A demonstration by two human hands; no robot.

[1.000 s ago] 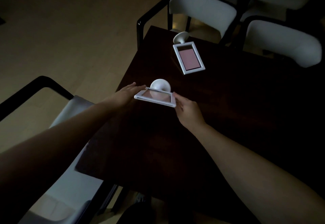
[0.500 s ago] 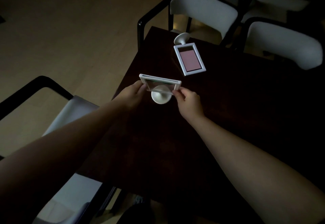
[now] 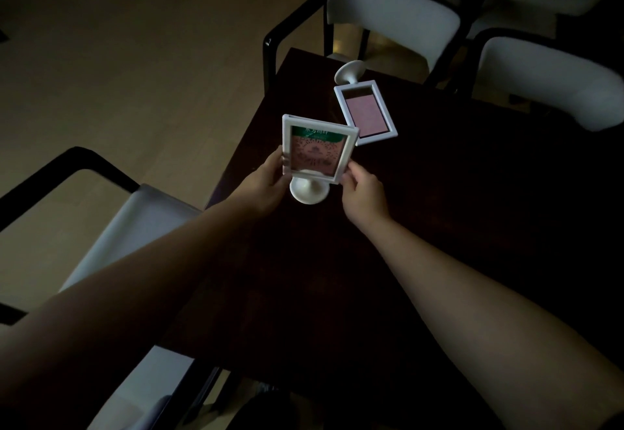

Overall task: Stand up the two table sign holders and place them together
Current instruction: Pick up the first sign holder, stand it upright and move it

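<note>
White near sign holder (image 3: 317,151), its green-topped card's writing illegible, stands clamped between left hand (image 3: 266,184) and right hand (image 3: 363,193).

Upright sign holder (image 3: 317,151) — white characters on a green band, too blurred to read.

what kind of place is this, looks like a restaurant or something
Probably a restaurant or cafe, dimly lit. A dark dining table has matching padded chairs around it, and the two table sign holders, one held upright and one lying flat, carry printed cards.
</note>
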